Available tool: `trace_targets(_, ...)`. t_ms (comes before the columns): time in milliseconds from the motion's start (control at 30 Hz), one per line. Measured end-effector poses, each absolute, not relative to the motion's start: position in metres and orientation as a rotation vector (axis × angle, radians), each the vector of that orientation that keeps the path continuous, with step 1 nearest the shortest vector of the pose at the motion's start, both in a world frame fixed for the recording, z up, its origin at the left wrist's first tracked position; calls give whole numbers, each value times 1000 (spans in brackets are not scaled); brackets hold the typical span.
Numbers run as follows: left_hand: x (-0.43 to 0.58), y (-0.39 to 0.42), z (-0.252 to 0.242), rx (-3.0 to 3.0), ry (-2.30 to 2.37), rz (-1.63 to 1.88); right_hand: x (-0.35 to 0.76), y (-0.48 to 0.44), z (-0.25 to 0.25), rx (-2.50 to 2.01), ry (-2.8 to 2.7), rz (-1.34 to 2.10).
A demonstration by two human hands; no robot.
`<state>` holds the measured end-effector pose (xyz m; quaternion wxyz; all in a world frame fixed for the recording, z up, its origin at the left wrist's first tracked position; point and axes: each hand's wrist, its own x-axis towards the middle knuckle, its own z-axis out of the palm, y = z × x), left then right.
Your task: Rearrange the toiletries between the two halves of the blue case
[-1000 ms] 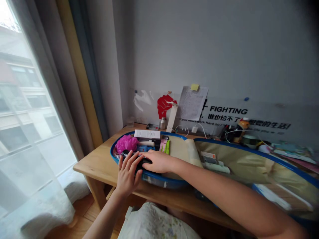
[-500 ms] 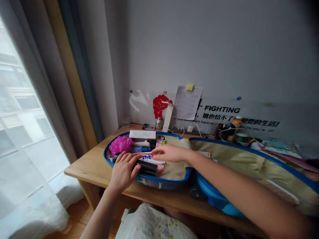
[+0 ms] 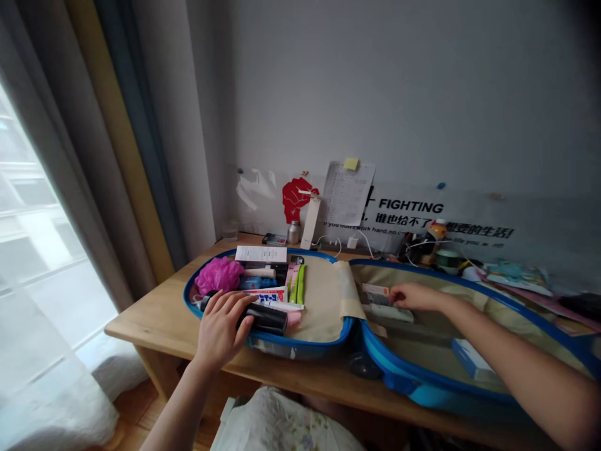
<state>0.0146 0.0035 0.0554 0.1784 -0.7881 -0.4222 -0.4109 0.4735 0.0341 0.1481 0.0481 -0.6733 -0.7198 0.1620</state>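
Observation:
An open blue suitcase (image 3: 300,341) with beige lining lies on the desk. My left hand (image 3: 223,322) rests over a black cylindrical bottle (image 3: 267,318) in the left half, fingers stretched across it. Beside it are a toothpaste box (image 3: 267,295), a pink bath puff (image 3: 220,274), slim green packets (image 3: 297,285) and a white printed box (image 3: 261,254). My right hand (image 3: 416,295) reaches into the right half, fingertips drawn together at a flat packet with an orange corner (image 3: 374,290) and a whitish packet (image 3: 389,312). What the fingertips pinch is hidden.
A blue-and-white box (image 3: 474,360) lies in the suitcase's right half. Behind stand a metal bottle (image 3: 293,232), a white upright stick-like object (image 3: 310,222) and an orange-capped bottle (image 3: 436,235). The wooden desk (image 3: 145,313) ends near a curtain (image 3: 136,138).
My right hand has moved right, from over the toothpaste box in the left half to the packets in the right half. My left hand stays on the black bottle. The view has shifted slightly.

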Motion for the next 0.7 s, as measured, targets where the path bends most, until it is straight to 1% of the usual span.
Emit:
trace_targets(233,16,3,55,-2208,-1226,-1173,476,27,136,-2126,-2178,460)
trace_targets(433,16,2,56,-2206,-1236,-1170,474,27,132,-2160,-2168,504)
trace_targets(700,19,0,60,-2194,-1244,-1174,477,37,130,-2110,-2187,514)
